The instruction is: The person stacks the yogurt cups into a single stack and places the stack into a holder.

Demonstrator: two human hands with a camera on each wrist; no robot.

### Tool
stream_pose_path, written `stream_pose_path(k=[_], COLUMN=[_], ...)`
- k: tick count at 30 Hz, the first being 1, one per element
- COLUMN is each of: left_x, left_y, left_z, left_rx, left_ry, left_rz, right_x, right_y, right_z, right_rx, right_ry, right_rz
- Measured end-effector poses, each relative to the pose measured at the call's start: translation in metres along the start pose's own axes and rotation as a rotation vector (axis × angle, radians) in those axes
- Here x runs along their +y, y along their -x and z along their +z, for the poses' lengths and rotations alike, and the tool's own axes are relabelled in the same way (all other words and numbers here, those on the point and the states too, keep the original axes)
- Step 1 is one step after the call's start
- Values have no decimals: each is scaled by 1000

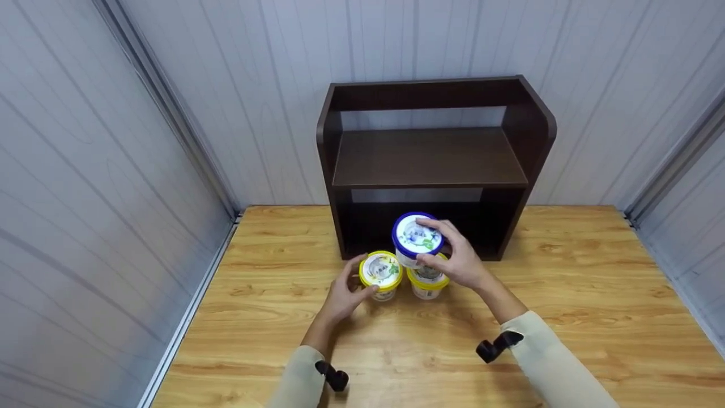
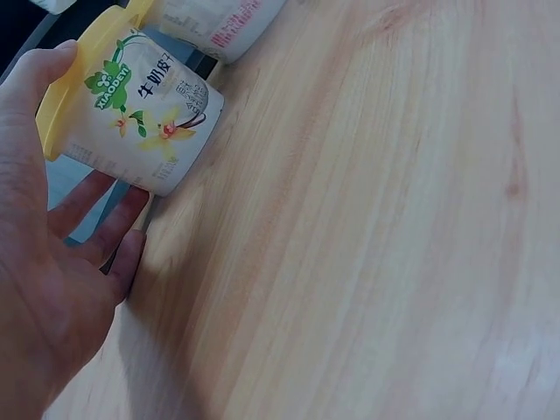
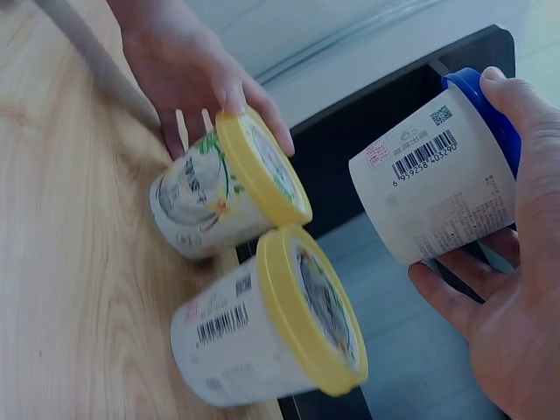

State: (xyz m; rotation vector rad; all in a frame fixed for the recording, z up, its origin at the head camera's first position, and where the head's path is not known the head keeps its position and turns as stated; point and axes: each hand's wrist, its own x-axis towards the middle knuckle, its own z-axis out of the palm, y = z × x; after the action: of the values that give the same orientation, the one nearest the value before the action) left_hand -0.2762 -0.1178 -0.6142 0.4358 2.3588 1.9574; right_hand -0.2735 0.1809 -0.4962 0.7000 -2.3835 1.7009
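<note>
My right hand (image 1: 463,262) holds a white tub with a blue lid (image 1: 419,235) between thumb and fingers, raised above the table. Its barcode side faces the right wrist view. Lower left, my left hand (image 1: 343,293) grips a white tub with a yellow lid (image 1: 380,272) by the lid's rim; printed flowers show on its side in the left wrist view. Close beside it stands a second yellow-lidded tub (image 3: 249,337), upright on the table. In the head view the blue-lidded tub partly hides that second tub's lid.
Just behind the tubs stands a dark brown two-level shelf (image 1: 430,158). It rests on a wood-grain table (image 1: 272,317). Pale panel walls (image 1: 272,102) rise at the back and both sides. Each sleeve carries a black wrist mount (image 1: 498,345).
</note>
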Motion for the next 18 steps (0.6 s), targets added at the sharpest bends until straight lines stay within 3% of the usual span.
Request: stream_pose_path(k=[6,9,11,15,18], left_x=[0,-15,-34,-63,-63], left_y=[1,-4,-10,-21,-21], left_z=[-3,-5,-6,-8,-9], left_rx=[-22,-34,-37,-45,-51], left_ry=[6,8,31,75,67], left_rz=[30,87,92,38,64], right_x=[-7,-11,-13,-16,-16], right_y=[-7,-10,-12,-14,-14], right_z=[14,20,24,30,35], right_rx=[-6,-19,-33,-57,-69], right_ry=[9,13,5,-6,-14], right_rz=[-20,-24,-29,-37,-31])
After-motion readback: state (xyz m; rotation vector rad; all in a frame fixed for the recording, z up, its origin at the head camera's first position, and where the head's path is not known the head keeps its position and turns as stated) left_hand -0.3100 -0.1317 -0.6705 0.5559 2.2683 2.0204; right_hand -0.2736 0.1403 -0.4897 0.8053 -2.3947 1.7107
